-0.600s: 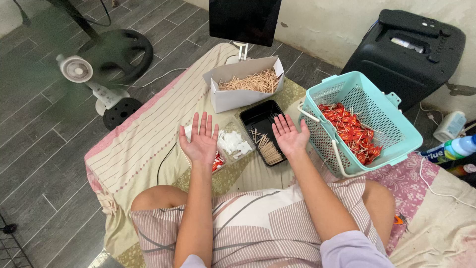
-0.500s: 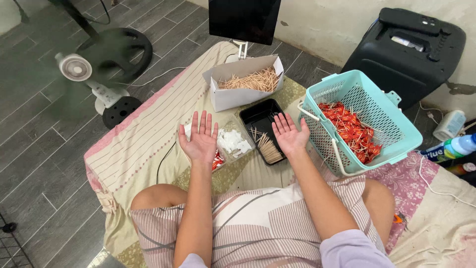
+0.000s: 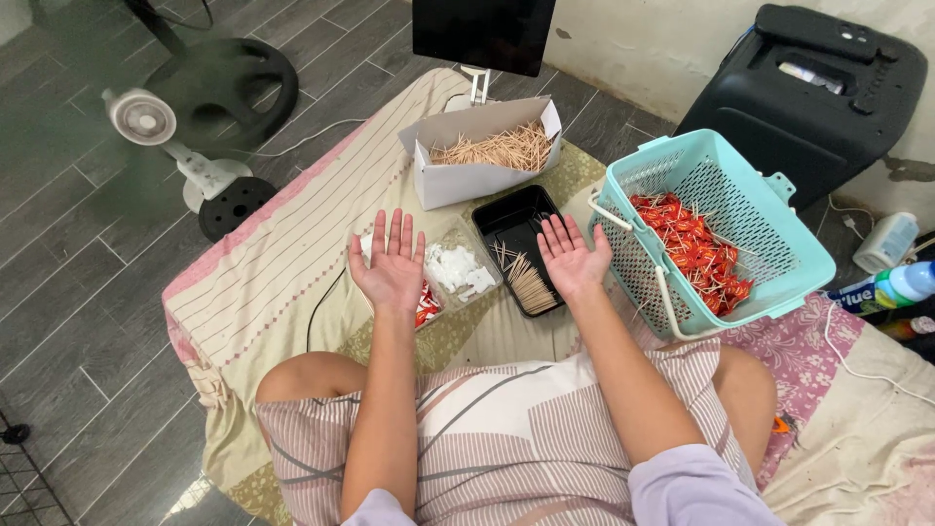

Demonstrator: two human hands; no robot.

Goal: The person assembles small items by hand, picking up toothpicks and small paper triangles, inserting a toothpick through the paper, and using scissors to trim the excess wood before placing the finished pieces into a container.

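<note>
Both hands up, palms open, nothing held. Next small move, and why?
Probably lower the right hand onto the loose sticks in the black tray beside it. Both it and the left hand are empty, palms up, and those sticks lie nearest.

Soft even daylight, faint shadows, sharp, slight wide-angle distortion.

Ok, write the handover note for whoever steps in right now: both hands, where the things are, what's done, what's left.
Left hand: open, palm up, empty, above the clear tray of white and red bits.
Right hand: open, palm up, empty, over the black tray holding a bunch of sticks.
White box of loose sticks sits behind the trays; teal basket to the right.
Done: red-wrapped pieces lie in the basket.
Left: sticks remain in the box and black tray.
</note>
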